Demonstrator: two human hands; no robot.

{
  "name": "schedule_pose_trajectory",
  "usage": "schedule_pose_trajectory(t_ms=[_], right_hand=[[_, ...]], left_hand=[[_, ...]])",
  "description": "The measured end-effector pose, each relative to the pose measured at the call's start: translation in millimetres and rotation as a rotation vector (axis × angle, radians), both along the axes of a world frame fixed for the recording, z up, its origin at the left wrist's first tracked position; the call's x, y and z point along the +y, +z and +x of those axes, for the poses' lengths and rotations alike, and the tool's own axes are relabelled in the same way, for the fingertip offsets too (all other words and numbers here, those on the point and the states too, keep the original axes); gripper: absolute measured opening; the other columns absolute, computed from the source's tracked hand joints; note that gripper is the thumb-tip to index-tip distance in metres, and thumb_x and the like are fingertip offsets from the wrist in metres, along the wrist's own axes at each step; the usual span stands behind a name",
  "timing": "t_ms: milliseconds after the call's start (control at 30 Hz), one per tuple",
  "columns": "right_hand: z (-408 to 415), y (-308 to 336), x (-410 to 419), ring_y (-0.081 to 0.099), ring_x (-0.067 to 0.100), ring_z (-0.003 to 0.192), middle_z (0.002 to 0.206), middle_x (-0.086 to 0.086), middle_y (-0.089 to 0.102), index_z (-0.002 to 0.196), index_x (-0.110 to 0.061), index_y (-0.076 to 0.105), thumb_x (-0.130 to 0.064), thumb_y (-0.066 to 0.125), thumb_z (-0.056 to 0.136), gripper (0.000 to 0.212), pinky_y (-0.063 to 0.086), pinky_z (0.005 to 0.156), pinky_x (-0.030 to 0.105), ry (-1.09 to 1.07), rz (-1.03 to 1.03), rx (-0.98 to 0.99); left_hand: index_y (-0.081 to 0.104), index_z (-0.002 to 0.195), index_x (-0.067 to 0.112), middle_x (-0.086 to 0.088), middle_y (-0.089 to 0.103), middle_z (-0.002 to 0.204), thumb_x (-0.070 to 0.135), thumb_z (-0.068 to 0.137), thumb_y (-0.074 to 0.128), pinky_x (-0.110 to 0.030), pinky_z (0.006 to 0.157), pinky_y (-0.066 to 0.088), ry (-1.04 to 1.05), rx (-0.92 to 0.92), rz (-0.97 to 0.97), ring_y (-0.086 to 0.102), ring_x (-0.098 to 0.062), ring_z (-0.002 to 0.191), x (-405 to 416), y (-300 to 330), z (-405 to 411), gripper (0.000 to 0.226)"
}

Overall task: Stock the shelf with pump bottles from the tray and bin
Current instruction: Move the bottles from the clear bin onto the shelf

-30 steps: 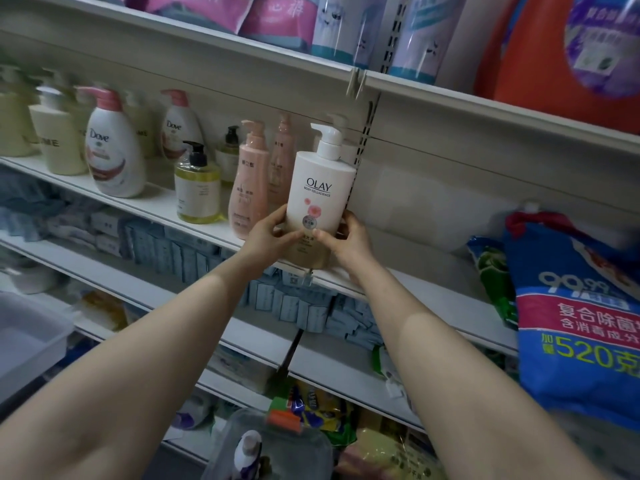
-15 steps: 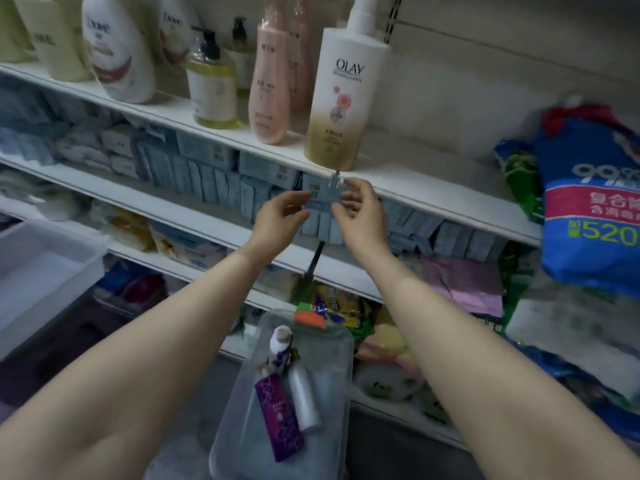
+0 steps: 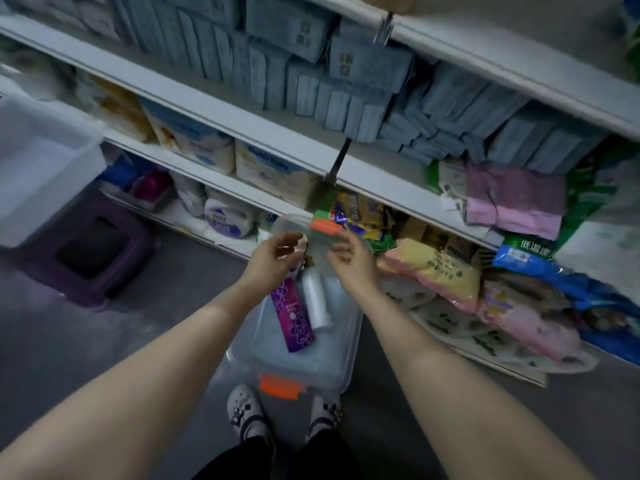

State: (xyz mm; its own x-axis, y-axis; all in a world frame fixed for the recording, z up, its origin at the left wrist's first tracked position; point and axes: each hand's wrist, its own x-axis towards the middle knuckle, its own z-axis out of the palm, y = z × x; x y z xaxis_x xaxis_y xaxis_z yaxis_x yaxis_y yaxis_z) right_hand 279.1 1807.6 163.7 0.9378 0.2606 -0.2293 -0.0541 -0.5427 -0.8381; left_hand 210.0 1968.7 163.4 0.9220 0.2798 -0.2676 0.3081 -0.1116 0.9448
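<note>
A clear plastic bin [image 3: 337, 355] with orange latches stands on the floor by my feet. Inside it lie a purple bottle [image 3: 292, 315] with a flower print and a white bottle [image 3: 316, 301], side by side. My left hand [image 3: 273, 261] hovers over the bin's far end with loosely curled fingers and holds nothing. My right hand [image 3: 351, 259] hangs just beside it, also loosely curled and empty. Both hands are above the bottles and apart from them. The shelf with the pump bottles is out of view.
A white tray [image 3: 45, 161] sits at the left on a purple stool [image 3: 86, 251]. Shelves [image 3: 242, 123] ahead hold blue packs, tissue packs and bags. Pink and yellow bags [image 3: 450, 275] spill onto the floor at the right. Grey floor lies to the left of the bin.
Both hands let go of the Olay bottle on the upper shelf and came down over the floor bin. My view tilted down, so the pump-bottle shelf left the frame.
</note>
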Motion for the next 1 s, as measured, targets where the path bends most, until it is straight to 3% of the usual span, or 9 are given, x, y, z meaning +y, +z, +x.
schedule_pose_trajectory(t_ms=[67,167,233,467,633,733,800,867,1000], right_hand=[[-10,-28,-6,0.063,0.015,0.093,0.099,-0.003,0.063,0.129,-0.015,0.057,-0.009,0.065,0.092,0.039,0.053,0.090,0.031,0.029,-0.027,0.118],[-22,-67,-13,0.064,0.017,0.103,0.114,0.002,0.065,0.129,-0.020,0.057,-0.011,0.060,0.093,0.037,0.052,0.092,0.031,0.078,-0.050,0.238],[-26,-91,-17,0.063,0.018,0.109,0.119,0.002,0.064,0.131,-0.020,0.056,-0.011,0.057,0.095,0.037,0.050,0.092,0.028,0.093,-0.064,0.297],[-27,-162,-27,0.059,0.012,0.111,0.127,0.001,0.060,0.139,-0.017,0.051,-0.009,0.053,0.099,0.041,0.043,0.068,0.008,0.177,-0.105,0.462],[-12,-200,-21,0.054,0.010,0.114,0.134,0.001,0.056,0.143,-0.018,0.047,-0.016,0.053,0.101,0.042,0.041,0.069,0.009,0.245,-0.139,0.519],[1,-213,-8,0.052,0.007,0.110,0.127,-0.006,0.053,0.144,-0.016,0.045,-0.018,0.049,0.103,0.042,0.041,0.074,0.011,0.300,-0.139,0.534],[7,-221,4,0.054,0.009,0.109,0.123,-0.006,0.056,0.143,-0.018,0.047,-0.019,0.046,0.104,0.039,0.048,0.087,0.020,0.334,-0.154,0.530],[8,-230,14,0.061,0.016,0.110,0.128,-0.002,0.062,0.139,-0.029,0.048,-0.029,0.043,0.102,0.038,0.051,0.098,0.040,0.367,-0.188,0.515],[5,-248,19,0.062,0.024,0.109,0.123,0.000,0.064,0.138,-0.035,0.045,-0.038,0.039,0.094,0.045,0.051,0.098,0.051,0.409,-0.224,0.523]], left_hand=[[0.062,0.120,0.011,-0.008,0.066,0.109,0.003,0.089,0.063,-0.024,0.089,0.051,0.035,0.088,-0.041,0.062,-0.015,0.098,-6,-24,-15,0.032],[0.061,0.122,0.012,-0.001,0.066,0.107,0.003,0.090,0.063,-0.017,0.087,0.050,0.047,0.196,-0.066,0.063,-0.010,0.098,-16,-62,-34,0.033],[0.060,0.123,0.012,-0.003,0.066,0.112,0.005,0.090,0.064,-0.025,0.092,0.051,0.059,0.250,-0.066,0.062,-0.016,0.105,-23,-89,-41,0.035],[0.050,0.133,0.010,-0.003,0.060,0.115,0.008,0.088,0.067,-0.027,0.088,0.046,0.187,0.374,-0.120,0.057,-0.017,0.105,-41,-160,-45,0.049],[0.034,0.145,0.013,-0.009,0.045,0.140,0.012,0.086,0.071,-0.040,0.103,0.041,0.241,0.458,-0.119,0.044,-0.023,0.127,-51,-206,-50,0.070],[0.024,0.150,0.013,-0.013,0.038,0.149,0.016,0.084,0.073,-0.045,0.108,0.038,0.266,0.519,-0.101,0.040,-0.029,0.135,-53,-228,-48,0.082],[0.020,0.152,0.014,-0.010,0.040,0.147,0.019,0.084,0.073,-0.044,0.108,0.039,0.274,0.537,-0.093,0.042,-0.027,0.134,-53,-239,-42,0.086],[0.022,0.150,0.014,-0.003,0.049,0.135,0.017,0.085,0.072,-0.042,0.106,0.041,0.290,0.537,-0.116,0.048,-0.024,0.128,-54,-247,-35,0.082],[0.036,0.139,0.018,0.002,0.059,0.115,0.010,0.082,0.074,-0.049,0.098,0.049,0.308,0.543,-0.165,0.061,-0.023,0.109,-53,-264,-24,0.069]])
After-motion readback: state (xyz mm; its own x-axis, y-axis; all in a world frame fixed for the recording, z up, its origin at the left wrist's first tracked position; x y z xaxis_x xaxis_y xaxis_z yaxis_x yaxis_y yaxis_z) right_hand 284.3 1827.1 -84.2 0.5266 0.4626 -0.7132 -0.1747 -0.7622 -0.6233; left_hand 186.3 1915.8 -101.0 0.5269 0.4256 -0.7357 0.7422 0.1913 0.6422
